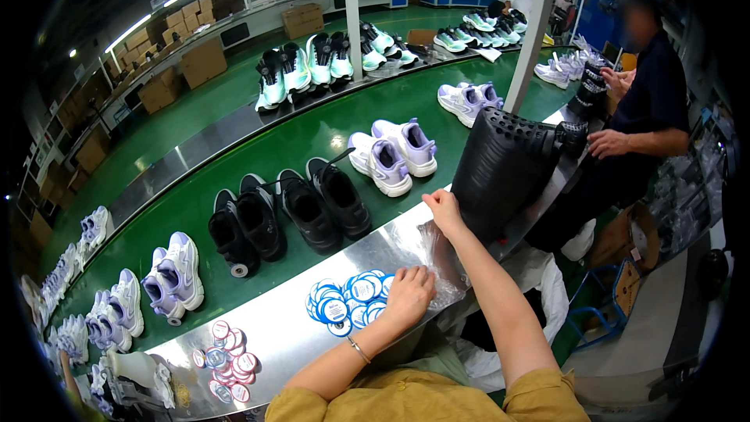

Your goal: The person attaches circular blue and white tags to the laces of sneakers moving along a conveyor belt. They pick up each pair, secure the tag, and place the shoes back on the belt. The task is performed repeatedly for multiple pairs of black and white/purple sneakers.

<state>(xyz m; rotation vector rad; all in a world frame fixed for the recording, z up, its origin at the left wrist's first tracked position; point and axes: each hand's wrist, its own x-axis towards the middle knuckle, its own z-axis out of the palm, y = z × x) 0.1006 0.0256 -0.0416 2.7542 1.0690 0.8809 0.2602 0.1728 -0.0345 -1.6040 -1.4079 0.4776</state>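
Note:
My left hand (411, 295), palm down with fingers curled, rests at the right edge of a pile of round blue-and-white tags (334, 310) on the metal ledge. Its fingertips are beside crumpled clear plastic (447, 285); whatever they grip is hidden. Farther right and forward, my right hand (444, 209) is closed in a pinch over the ledge's far edge, close to a large black holder with a perforated top (500, 168). What the right fingers hold, if anything, cannot be made out. Two pairs of black shoes (301, 215) and white-and-lilac sneakers (394, 156) stand on the green belt ahead.
Red-and-white round tags (233, 363) lie on the ledge (285, 344) at left. More lilac sneakers (173, 277) stand left; mint-green shoes (301, 70) line the far shelf. A grey post (533, 39) rises behind the belt. At right stands a co-worker in dark clothes (648, 101).

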